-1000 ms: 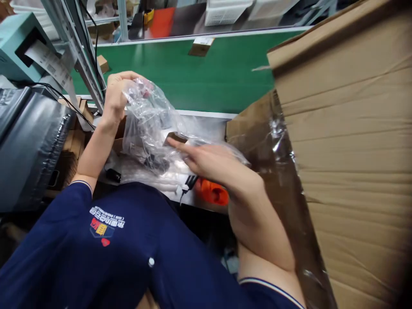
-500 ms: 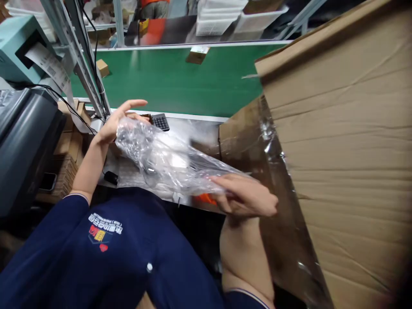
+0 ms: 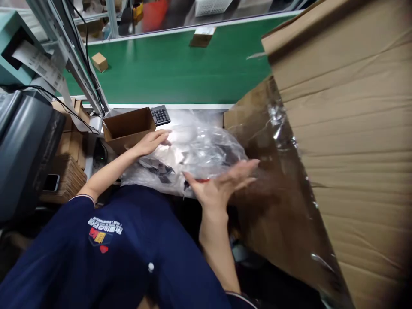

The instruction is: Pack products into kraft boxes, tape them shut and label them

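While hands extend over clear plastic, shirt lettering shows — illegible.

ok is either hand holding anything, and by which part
No clear hold shows. The bare left hand lies at the left side of the crumpled clear plastic packaging; any grip cannot be told. The blurred bare right hand is open, holding nothing visible.

Here's the crumpled clear plastic in the middle of it all, the left hand's fingers right at its left end, the right hand blurred and spread wide at its near right edge! Left of the plastic sits an open carton, beyond it a keypad and a green belt, and to its right towers a huge cardboard box!
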A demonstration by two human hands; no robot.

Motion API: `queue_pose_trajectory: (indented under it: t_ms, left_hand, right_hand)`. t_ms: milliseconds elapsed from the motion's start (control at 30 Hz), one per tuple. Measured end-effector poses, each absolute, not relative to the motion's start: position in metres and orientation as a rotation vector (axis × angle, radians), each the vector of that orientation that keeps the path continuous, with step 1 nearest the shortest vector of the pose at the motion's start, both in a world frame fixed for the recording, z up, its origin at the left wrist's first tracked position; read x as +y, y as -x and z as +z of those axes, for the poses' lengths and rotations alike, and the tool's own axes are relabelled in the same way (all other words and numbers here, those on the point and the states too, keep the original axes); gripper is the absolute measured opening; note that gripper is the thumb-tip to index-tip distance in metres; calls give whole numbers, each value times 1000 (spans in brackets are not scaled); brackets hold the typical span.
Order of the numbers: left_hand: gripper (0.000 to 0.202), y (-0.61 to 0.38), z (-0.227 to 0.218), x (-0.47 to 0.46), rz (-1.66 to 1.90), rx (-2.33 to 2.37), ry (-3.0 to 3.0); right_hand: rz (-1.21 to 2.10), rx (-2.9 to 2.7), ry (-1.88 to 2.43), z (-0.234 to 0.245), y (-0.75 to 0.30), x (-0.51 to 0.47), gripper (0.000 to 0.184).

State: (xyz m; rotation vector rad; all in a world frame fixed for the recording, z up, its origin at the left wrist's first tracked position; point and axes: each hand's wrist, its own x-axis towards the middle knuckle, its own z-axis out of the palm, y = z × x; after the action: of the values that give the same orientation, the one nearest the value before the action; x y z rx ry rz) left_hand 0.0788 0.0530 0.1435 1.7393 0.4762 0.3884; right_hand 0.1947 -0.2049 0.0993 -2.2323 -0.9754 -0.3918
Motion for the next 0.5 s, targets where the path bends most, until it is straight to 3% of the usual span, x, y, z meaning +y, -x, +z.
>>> queue_pose_trajectory:
  t_ms: [167, 233, 367, 500]
  left_hand:
    - [95, -43, 117, 53, 276, 481, -1965]
    - [85, -42, 99, 53, 226, 615, -2016]
    - [22, -54, 82, 54, 361, 722, -2002]
    - [32, -47, 111, 75, 527, 718, -1920]
  right_hand:
    - [-25, -546, 2155, 59, -243, -175, 68]
    - [-145, -637, 2057, 78, -254, -170, 56]
    - [-465, -1085, 1885, 155, -250, -167, 52]
    - [-829, -1118, 1800, 242, -244, -160, 66]
